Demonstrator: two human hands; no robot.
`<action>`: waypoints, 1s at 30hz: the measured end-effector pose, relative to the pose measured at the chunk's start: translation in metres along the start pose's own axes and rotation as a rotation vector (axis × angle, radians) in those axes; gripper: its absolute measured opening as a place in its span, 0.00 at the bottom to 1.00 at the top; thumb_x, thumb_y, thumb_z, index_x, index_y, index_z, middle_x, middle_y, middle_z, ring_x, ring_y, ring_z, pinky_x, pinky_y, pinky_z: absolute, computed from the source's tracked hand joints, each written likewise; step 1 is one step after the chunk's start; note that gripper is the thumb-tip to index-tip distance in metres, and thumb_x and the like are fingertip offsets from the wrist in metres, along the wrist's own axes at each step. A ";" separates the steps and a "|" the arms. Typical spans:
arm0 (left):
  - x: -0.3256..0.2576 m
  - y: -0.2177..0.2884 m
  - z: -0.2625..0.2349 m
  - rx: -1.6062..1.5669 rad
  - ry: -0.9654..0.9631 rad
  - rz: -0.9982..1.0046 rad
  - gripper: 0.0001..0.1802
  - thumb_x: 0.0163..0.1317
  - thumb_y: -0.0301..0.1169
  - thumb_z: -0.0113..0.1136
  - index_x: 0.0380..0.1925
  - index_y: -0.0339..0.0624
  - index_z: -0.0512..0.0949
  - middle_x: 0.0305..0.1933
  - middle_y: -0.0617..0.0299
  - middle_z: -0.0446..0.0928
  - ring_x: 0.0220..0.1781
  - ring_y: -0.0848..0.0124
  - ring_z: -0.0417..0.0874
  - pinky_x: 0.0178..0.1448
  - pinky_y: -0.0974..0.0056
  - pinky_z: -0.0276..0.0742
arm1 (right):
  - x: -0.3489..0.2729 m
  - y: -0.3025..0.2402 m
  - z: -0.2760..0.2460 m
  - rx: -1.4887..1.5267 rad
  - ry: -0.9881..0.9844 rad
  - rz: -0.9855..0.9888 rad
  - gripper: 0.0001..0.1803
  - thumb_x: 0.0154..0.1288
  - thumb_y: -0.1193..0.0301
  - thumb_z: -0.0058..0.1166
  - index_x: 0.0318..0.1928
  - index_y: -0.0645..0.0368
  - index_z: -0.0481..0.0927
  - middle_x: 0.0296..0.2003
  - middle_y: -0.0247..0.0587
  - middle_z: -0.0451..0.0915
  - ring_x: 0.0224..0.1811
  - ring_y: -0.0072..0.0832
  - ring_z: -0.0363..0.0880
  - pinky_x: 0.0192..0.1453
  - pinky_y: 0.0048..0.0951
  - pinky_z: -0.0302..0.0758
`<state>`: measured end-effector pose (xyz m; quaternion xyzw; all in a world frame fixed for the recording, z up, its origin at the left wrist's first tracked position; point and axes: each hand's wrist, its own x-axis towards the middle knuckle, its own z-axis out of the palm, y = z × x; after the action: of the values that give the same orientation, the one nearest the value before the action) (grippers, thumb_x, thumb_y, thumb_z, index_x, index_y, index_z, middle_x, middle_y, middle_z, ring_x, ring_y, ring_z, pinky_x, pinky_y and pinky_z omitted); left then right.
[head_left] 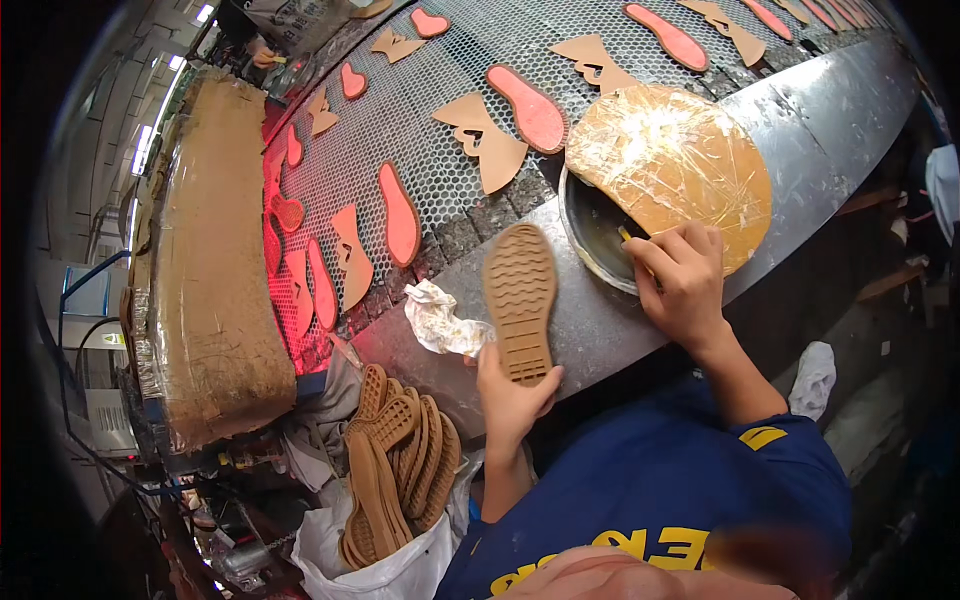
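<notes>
Upright in my left hand (512, 398) is a tan shoe sole (521, 290), its ridged tread side showing. The fingers and thumb grip it at its lower end. My right hand (685, 275) is closed at the near rim of a round pot (588, 262). A thin yellow piece (626, 235) shows at its fingertips, over the pot's opening; its kind cannot be made out. A plastic-wrapped brown board (680, 165) covers much of the pot. Beside the sole, a crumpled white cloth (440, 318) lies on the metal ledge (610, 350).
A mesh conveyor (440, 120) carries pink-coated soles (528, 108) and tan cut-out pieces (483, 140). At its left stands a cardboard-covered housing (225, 260) with red light beneath. Several tan soles (395, 460) fill a white bag (360, 560) by my left arm. Another person's hand (263, 55) shows far left.
</notes>
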<state>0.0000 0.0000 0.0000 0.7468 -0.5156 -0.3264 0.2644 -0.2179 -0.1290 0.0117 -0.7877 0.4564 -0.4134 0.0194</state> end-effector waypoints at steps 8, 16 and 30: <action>0.004 -0.025 0.027 -1.520 -0.150 0.020 0.26 0.60 0.19 0.56 0.58 0.40 0.62 0.51 0.49 0.71 0.47 0.61 0.77 0.37 0.62 0.81 | 0.002 -0.002 -0.005 0.078 0.064 -0.015 0.09 0.48 0.77 0.62 0.33 0.53 0.81 0.26 0.31 0.76 0.33 0.30 0.71 0.42 0.33 0.62; 0.009 -0.036 0.028 -1.586 -0.285 0.009 0.25 0.64 0.27 0.54 0.60 0.39 0.59 0.52 0.48 0.72 0.47 0.60 0.79 0.43 0.57 0.81 | 0.003 -0.011 -0.004 0.133 0.067 0.007 0.08 0.53 0.77 0.58 0.36 0.57 0.80 0.30 0.38 0.78 0.38 0.39 0.73 0.47 0.37 0.64; -0.022 0.003 0.004 -0.070 0.311 0.276 0.33 0.63 0.39 0.57 0.58 0.25 0.61 0.56 0.32 0.67 0.59 0.46 0.72 0.61 0.53 0.68 | -0.001 -0.014 -0.001 0.123 0.108 -0.060 0.04 0.53 0.77 0.58 0.32 0.58 0.79 0.28 0.42 0.77 0.38 0.41 0.73 0.46 0.40 0.66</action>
<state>-0.0102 0.0193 0.0039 0.7008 -0.5545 -0.1857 0.4086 -0.2091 -0.1199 0.0177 -0.7750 0.4066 -0.4828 0.0309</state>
